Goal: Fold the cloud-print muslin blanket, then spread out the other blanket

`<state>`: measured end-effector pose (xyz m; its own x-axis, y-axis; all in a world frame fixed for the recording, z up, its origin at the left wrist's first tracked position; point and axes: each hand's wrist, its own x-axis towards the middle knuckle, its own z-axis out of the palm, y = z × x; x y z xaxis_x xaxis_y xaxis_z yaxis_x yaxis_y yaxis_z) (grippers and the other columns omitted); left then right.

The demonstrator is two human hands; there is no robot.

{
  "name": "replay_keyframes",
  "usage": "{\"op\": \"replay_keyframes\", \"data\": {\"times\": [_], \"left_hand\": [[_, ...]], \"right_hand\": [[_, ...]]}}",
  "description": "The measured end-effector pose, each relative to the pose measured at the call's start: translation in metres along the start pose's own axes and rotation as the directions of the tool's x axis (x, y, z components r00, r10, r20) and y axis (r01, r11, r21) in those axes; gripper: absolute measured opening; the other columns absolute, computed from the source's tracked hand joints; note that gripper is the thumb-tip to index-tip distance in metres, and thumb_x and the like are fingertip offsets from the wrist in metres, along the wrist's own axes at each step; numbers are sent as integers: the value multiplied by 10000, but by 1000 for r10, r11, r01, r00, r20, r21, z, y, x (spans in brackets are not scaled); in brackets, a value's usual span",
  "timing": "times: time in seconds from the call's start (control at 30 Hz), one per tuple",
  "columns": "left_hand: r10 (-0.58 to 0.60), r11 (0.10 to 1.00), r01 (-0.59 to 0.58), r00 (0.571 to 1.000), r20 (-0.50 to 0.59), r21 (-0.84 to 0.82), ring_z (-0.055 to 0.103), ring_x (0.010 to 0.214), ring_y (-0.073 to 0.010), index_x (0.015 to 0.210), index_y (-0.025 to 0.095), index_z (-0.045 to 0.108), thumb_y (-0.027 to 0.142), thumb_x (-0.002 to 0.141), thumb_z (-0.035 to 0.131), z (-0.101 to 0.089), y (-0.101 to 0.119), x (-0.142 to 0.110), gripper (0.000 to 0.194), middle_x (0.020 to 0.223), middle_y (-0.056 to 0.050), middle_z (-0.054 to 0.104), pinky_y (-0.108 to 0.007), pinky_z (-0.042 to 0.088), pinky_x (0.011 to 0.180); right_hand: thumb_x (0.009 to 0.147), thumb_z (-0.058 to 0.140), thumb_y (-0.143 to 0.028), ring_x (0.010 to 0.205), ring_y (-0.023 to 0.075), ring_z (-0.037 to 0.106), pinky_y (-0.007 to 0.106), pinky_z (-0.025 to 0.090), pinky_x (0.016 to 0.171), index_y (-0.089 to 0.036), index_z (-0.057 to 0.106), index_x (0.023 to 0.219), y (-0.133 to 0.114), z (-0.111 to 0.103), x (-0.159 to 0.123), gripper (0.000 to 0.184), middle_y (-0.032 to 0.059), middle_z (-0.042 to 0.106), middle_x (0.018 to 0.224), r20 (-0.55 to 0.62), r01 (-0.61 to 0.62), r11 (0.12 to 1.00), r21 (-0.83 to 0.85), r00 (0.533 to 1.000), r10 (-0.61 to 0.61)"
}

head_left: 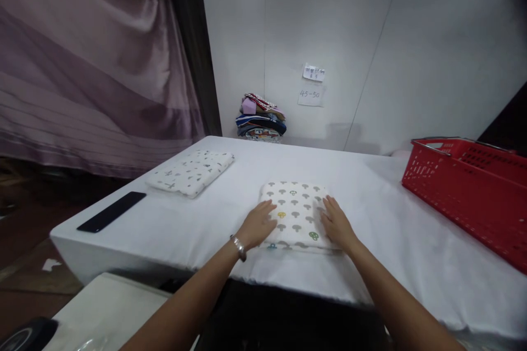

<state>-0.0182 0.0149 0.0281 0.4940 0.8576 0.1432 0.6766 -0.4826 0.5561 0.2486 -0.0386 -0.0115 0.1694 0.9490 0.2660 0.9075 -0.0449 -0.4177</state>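
A folded white cloth with a mushroom print [295, 213] lies flat near the front edge of the white-covered table [239, 181]. On its left side rests my left hand [259, 224], fingers stretched out, a silver bracelet at the wrist. My right hand [336, 222] lies against the cloth's right side, its fingers also extended. Neither hand grips the cloth. Farther left is a second folded white cloth with a small dark print [192, 171].
A red plastic basket [473, 192] stands at the table's right. Toward the left edge lies a flat black phone-like slab [112, 211]. Behind the table, folded fabrics [261, 118] are stacked by the wall. A white surface [107, 312] sits lower at front left.
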Motion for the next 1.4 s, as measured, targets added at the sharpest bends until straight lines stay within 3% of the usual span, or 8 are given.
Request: {"op": "replay_keyframes", "data": {"times": [0.13,0.27,0.5,0.63,0.83,1.07,1.27,1.4], "left_hand": [[-6,982,7,1000,-6,191,148,1357,-236,1313,192,409,486,832,399,12,11,60,564,1471,-69,215,-440,154,1093],[-158,942,122,983,93,312,46,1370,-240,1393,160,245,554,841,305,32,-3,96,681,1497,-69,84,-477,103,1090],[-153,954,123,984,91,273,22,1372,-234,1403,190,210,594,833,259,48,-28,99,700,1502,-39,72,-472,170,1076],[-136,971,132,991,7,199,50,1370,-241,1375,174,279,549,850,294,50,-31,99,646,1497,-67,111,-418,206,1071],[-297,943,317,939,-171,104,340,1272,-265,1311,146,362,444,868,345,42,-30,94,534,1398,-139,352,-370,299,1015],[-531,847,529,846,-50,-57,543,1071,-305,1206,78,428,539,800,449,23,-38,99,614,1183,-220,551,-368,417,851],[-457,889,452,885,-94,-69,552,1067,-228,1228,204,390,530,797,484,9,-29,129,549,1190,-108,575,-290,410,834],[-502,864,503,862,-67,2,543,1080,-260,1212,162,415,476,795,524,4,-36,137,533,1170,-153,578,-315,408,833]], "right_hand": [[879,327,-359,1351,235,133,379,169,1083,-74,327,1355,-26,1,50,554,129,229,1459,118,58,992,-109,992,-45],[891,282,-477,1352,250,106,459,128,1067,-95,257,1385,-16,14,76,625,122,167,1478,221,-67,976,-207,969,113],[877,226,-559,1356,233,76,447,146,1052,-126,215,1402,6,29,78,681,103,134,1487,239,-102,974,-202,959,150],[875,238,-560,1356,233,84,434,151,1054,-129,226,1399,7,30,79,679,107,146,1485,227,-104,978,-178,963,144],[868,330,-507,1355,249,108,434,170,1066,-109,294,1372,13,28,83,643,125,187,1473,226,-114,992,-61,966,125],[850,402,-390,1335,219,213,333,172,1092,-89,313,1371,38,21,59,608,127,268,1445,144,-293,943,160,952,271],[839,409,-382,1298,214,304,338,215,1081,-138,347,1360,34,19,40,578,88,342,1415,115,-349,911,220,937,331],[856,366,-376,1294,218,310,343,208,1084,-83,340,1354,26,26,41,579,121,349,1406,96,-271,946,179,961,258]]}}
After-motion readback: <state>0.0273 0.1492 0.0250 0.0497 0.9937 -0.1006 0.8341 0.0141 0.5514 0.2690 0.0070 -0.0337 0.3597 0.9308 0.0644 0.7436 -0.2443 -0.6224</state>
